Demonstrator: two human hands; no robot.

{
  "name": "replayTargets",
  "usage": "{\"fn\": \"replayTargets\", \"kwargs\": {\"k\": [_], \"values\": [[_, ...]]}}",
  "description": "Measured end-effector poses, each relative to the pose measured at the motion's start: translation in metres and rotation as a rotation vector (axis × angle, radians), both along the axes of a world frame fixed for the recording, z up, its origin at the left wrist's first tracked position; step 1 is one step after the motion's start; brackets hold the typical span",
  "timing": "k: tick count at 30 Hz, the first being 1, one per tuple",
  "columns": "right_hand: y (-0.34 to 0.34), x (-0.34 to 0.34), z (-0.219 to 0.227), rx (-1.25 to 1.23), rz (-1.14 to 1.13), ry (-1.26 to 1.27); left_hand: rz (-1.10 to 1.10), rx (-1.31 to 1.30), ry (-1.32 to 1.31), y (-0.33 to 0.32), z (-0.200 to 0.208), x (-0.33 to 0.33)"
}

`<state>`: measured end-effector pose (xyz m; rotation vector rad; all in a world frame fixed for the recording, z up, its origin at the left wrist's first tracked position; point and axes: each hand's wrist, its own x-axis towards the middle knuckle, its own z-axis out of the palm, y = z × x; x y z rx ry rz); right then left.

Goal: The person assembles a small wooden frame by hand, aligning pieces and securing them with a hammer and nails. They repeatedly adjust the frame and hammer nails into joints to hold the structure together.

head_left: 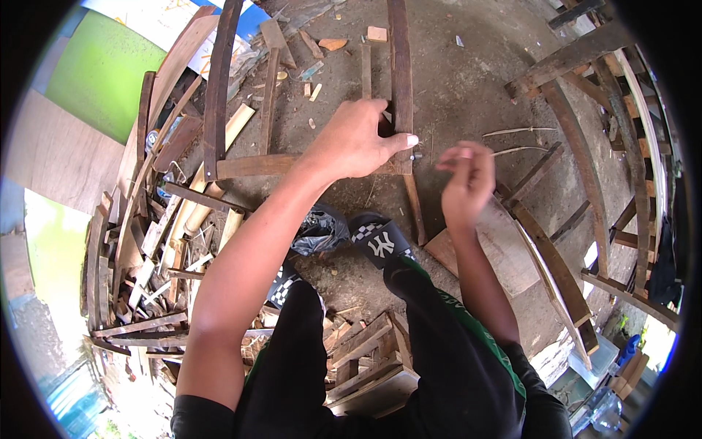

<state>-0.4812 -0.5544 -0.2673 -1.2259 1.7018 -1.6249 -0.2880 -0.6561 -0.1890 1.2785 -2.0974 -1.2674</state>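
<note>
Knees: my black trousers [439,351] with green stripe sat nearest, cut off below.
Left hand: my left hand [358,139] gripped a dark, rough wooden slat [400,66] where it crossed a flat crosspiece [256,165], thumb out.
Right hand: my right hand [466,179] hovered beside the joint, fingers pinched; contents too small to tell.
Ground: gritty concrete floor [468,80].
Left side: pile of curved scrap boards [146,241].

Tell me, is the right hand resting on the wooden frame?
No, the right hand is raised in the air beside the frame, with only the left hand pressing on the wooden frame.
</note>
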Motion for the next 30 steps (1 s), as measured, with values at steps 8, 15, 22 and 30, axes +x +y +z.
{"fn": "replayTargets", "kwargs": {"k": [8, 15, 22, 30], "values": [[0.034, -0.007, -0.166, 0.825, 0.223, 0.639, -0.012, 0.002, -0.023, -0.001, 0.003, -0.003], [0.032, -0.002, -0.159, 0.768, 0.054, 0.451, 0.002, 0.004, -0.018, 0.001, 0.004, -0.001], [0.052, -0.018, -0.046, 0.468, -0.027, 0.16, -0.061, 0.066, -0.034, -0.002, 0.006, -0.007], [0.096, -0.005, 0.148, 0.234, 0.302, 0.479, -0.023, -0.026, -0.049, -0.002, 0.011, -0.002]]}}
